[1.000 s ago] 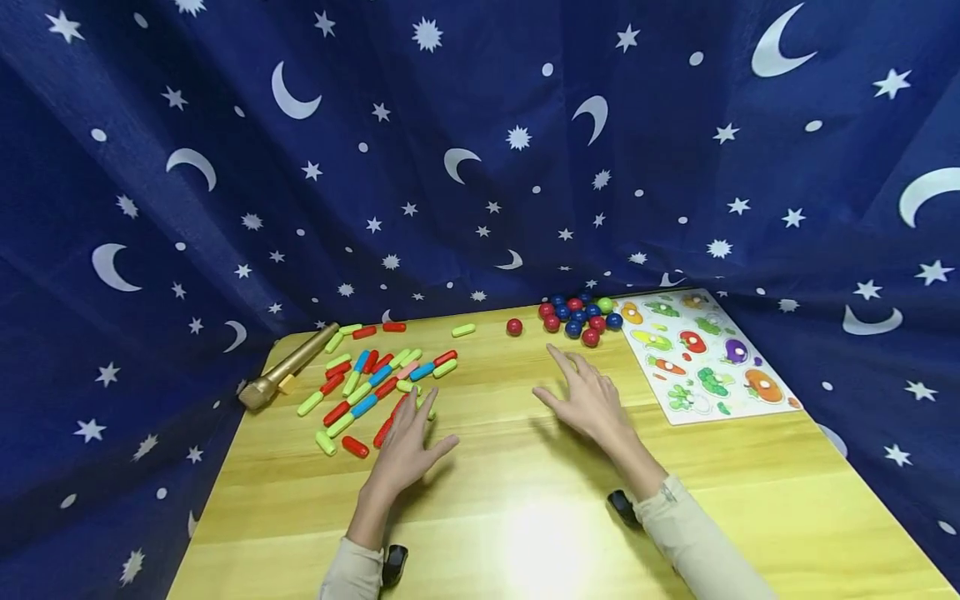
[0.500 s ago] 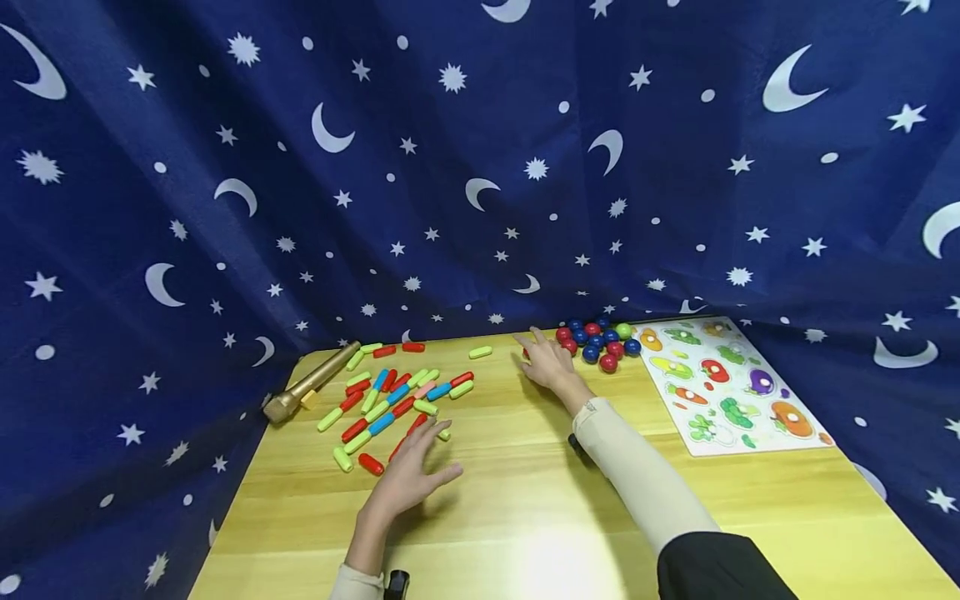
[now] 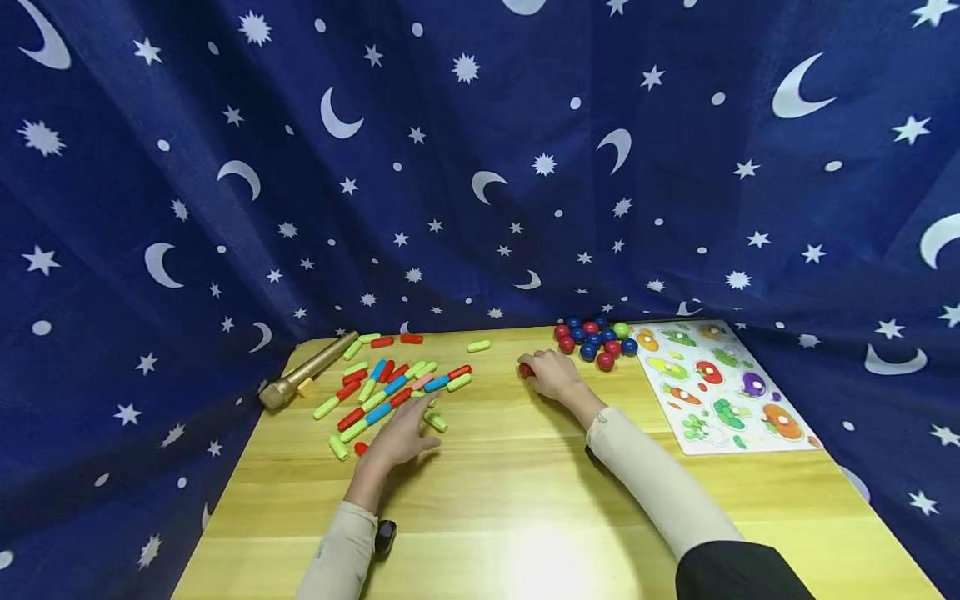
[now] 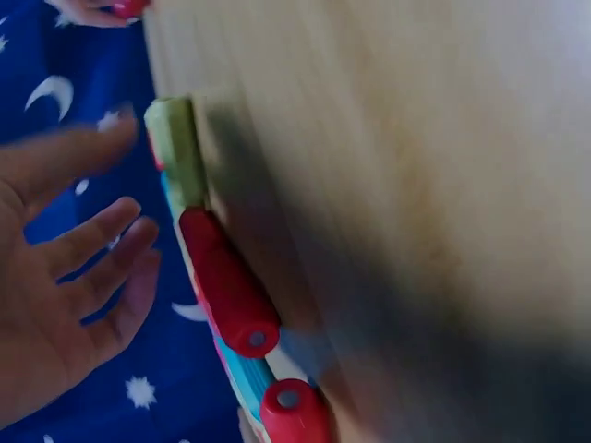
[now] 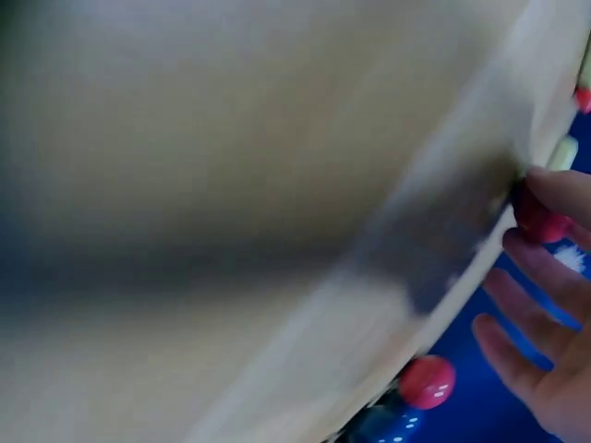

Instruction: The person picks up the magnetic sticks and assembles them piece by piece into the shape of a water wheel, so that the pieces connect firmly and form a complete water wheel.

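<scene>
My right hand [image 3: 555, 372] pinches a red ball [image 3: 526, 369] between thumb and fingers, over the back middle of the table. In the right wrist view the same red ball [image 5: 538, 217] sits at the fingertips, the other fingers spread loosely. My left hand [image 3: 400, 437] hovers with relaxed fingers over the near side of the scattered capsule-shaped pieces, among them a blue piece [image 3: 378, 413], and hides some of them. In the left wrist view a green piece [image 4: 177, 152] and a red piece [image 4: 226, 281] lie beside the fingers, with nothing gripped.
Several red and blue balls and a green ball [image 3: 622, 331] cluster at the back, right of my right hand. A vegetable puzzle board [image 3: 701, 429] lies at the right. At the left is a gold microphone [image 3: 311, 367]. A starry blue curtain [image 3: 420, 200] borders the wooden table [image 3: 480, 517].
My right hand has reached left and forward, taken hold of the lone red ball and drawn it slightly nearer. My left hand has moved slightly over the pieces. The head view has shifted.
</scene>
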Demonstrator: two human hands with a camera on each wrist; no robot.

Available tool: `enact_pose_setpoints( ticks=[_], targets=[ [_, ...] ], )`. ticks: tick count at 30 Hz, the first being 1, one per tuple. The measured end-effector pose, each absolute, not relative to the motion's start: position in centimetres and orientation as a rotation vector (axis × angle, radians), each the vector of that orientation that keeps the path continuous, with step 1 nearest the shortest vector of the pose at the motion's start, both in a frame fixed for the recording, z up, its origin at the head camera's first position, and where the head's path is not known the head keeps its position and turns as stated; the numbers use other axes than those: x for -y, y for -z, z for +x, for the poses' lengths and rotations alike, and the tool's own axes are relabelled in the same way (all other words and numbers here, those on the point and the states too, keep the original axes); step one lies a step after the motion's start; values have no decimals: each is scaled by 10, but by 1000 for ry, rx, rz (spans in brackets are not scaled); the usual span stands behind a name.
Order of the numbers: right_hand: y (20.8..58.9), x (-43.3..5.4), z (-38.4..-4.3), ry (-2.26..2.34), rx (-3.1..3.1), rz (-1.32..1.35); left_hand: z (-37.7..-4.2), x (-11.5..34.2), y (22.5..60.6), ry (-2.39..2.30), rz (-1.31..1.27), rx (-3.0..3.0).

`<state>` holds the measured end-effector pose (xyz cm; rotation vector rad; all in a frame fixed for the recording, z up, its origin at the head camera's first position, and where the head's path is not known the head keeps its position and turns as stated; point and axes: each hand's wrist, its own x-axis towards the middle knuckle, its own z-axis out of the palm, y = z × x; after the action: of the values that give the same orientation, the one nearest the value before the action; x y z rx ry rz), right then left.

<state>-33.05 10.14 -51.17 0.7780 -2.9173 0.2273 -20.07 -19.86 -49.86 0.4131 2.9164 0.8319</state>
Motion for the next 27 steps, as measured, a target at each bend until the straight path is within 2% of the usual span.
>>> enact_pose_setpoints(
  ticks=[6,13,18,27],
  targets=[
    [506,-109,-278,-319,2883,825,-226,189,500,-462,491,-3040],
    [504,-114,-223,-495,2906,816,-236,183,504,-354,544,-3081],
    [502,-103,-209,-566,2923,870,-226,182,500,-384,529,-3063],
    [495,-85,-208,-564,2894,958,-205,143,483,-268,900,-3093]
  ],
)
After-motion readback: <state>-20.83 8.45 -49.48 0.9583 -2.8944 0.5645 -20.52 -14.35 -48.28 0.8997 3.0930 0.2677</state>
